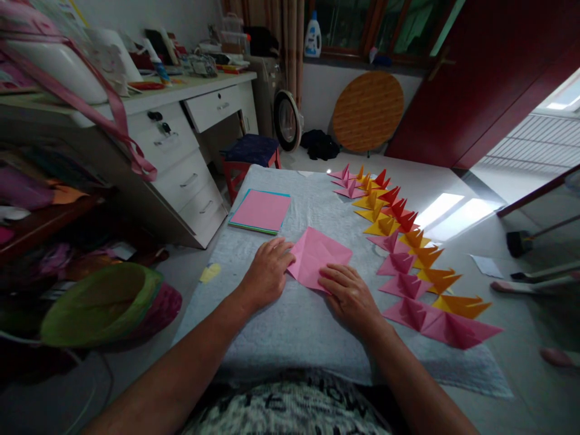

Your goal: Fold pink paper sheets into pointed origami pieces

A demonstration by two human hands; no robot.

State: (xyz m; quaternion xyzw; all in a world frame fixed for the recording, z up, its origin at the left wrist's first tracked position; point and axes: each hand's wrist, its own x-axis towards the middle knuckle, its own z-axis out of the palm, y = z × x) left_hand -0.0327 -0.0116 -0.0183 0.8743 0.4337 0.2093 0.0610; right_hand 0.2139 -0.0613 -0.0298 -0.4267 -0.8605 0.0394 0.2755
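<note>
A creased square sheet of pink origami paper lies turned cornerwise on the cloth-covered table. Its left corner is gripped by my left hand, fingers curled and pressed together. My right hand holds the lower right edge, with the fingers laid over the top of the paper; its thumb is mostly hidden. Beyond my left hand is a stack of square paper, pink on top with blue and green edges showing. Along the right side stand rows of folded paper pieces with pointed ends: pink ones, yellow ones and red ones.
The pale blue cloth covers the table, with a yellow patch near its left edge. A green-lined bin stands at lower left. Behind are a white desk, a stool and a washing machine with its door ajar.
</note>
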